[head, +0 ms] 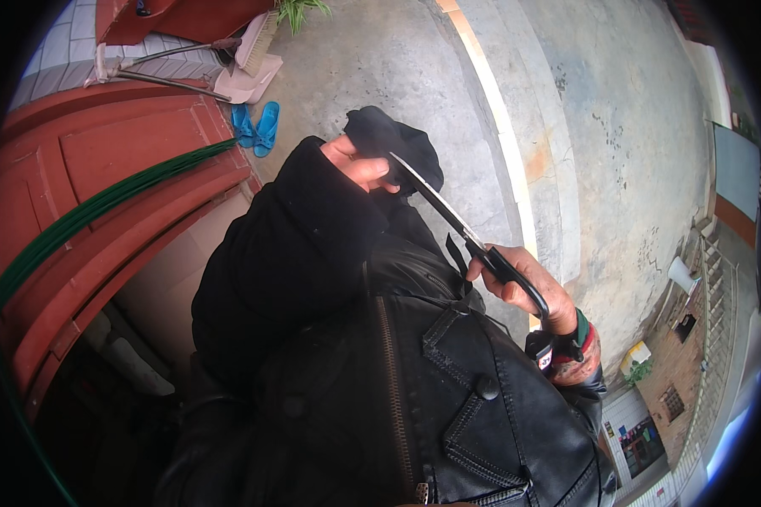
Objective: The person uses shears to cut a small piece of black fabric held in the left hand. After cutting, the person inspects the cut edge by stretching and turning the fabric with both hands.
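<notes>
My left hand (360, 166), coming out of a wide black sleeve (320, 209), grips a bunched piece of black cloth (412, 142) between thumb and fingers. My right hand (533, 282) holds a pair of black-handled scissors (447, 212). Their long blades point up and left, and the tip overlaps the cloth beside my left thumb. Whether the blades are touching the fabric I cannot tell. A thin black strip (456, 256) hangs next to the scissors' pivot. Below both hands is the front of my black leather jacket (349, 380), with a zip and buttons.
A red wooden door (127, 152) stands at the left, crossed by a bundle of green strands (120, 190). Blue slippers (266, 130), a pink dustpan (250, 82) and a broom (257, 41) are near it. A pale tiled edge (498, 120) crosses the concrete floor (380, 63).
</notes>
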Tool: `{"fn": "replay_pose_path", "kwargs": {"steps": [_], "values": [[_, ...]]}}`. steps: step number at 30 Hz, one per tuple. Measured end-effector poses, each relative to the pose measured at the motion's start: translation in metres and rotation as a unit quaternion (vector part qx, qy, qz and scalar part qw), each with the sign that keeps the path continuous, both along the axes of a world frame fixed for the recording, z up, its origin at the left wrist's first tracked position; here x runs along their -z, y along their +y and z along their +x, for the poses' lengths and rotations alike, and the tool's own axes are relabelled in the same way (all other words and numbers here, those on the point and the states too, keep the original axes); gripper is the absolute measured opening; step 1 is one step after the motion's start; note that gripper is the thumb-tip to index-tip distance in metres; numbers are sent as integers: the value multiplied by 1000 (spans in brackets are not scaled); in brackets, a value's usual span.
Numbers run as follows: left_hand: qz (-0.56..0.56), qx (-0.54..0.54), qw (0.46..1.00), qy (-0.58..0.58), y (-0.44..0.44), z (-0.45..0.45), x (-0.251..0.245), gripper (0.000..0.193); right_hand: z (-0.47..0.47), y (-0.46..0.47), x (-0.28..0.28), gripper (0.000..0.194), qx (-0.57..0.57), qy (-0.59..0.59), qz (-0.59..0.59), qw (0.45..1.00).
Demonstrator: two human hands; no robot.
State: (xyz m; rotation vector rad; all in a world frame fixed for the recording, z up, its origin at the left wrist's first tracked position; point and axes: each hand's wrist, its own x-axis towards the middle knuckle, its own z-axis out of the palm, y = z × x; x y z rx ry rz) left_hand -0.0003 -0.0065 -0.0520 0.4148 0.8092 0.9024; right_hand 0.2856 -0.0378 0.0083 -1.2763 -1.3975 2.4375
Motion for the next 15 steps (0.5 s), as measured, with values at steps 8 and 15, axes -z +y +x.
{"fn": "replay_pose_path", "kwargs": {"steps": [8, 15], "values": [[-16, 2, 1000, 10, 1, 0, 0, 21, -4, -4, 5, 56, 54, 31, 0, 998], [-19, 16, 999, 21, 3, -1, -3, 20, -3, -5, 6, 43, 43, -9, 30, 999]]}}
